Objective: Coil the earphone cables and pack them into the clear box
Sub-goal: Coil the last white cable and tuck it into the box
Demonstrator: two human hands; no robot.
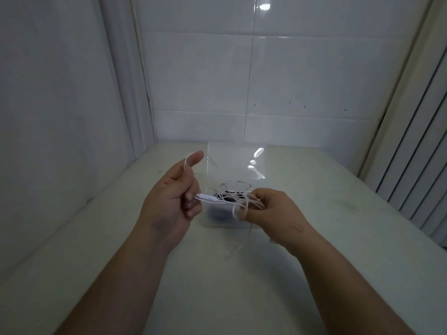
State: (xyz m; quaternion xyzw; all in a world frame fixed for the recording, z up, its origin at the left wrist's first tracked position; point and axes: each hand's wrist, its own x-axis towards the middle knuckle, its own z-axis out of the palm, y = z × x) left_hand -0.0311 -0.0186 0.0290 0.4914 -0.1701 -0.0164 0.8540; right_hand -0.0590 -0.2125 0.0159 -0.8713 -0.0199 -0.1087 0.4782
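Just above the clear box (235,165), the left hand (174,197) pinches the white earphone cable (206,197) at its remote, the right hand (273,211) clutching its loops further right.

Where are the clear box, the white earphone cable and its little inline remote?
clear box (233,163): head view, on its shiny rear panel.
white earphone cable (235,183): head view, on a loop over the box.
inline remote (206,197): head view, on its middle.

The glossy clear plastic box (235,165) and shiny white wall tiles (302,76) catch light; the pale worktop (314,238) looks matt and smudged; the thin white earphone cable (235,184) looks smooth.
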